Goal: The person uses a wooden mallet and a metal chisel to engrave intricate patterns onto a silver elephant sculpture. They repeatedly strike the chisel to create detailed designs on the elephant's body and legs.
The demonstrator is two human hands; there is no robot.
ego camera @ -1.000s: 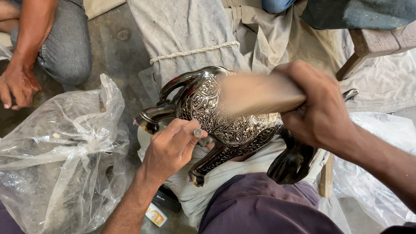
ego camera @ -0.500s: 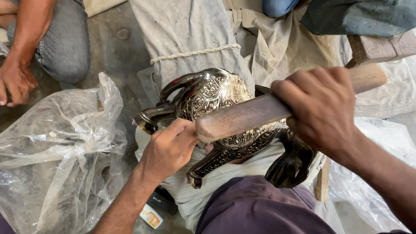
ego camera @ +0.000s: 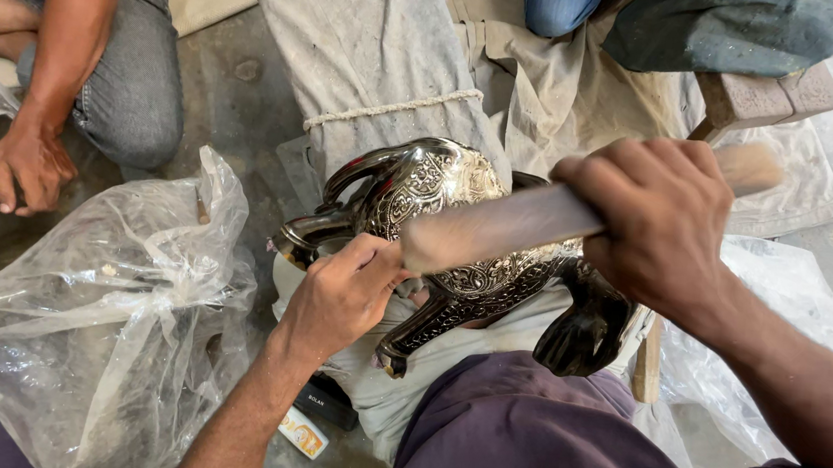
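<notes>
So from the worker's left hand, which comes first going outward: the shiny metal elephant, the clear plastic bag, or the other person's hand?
1. Metal elephant: the left hand touches it.
2. Clear plastic bag: just to its left.
3. Other person's hand: far left, beyond the bag.

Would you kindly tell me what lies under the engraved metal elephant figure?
The metal elephant figure rests on pale cloth over the person's lap. The left hand and the wooden stick in the right hand cover parts; its underside contact is hidden.
</notes>
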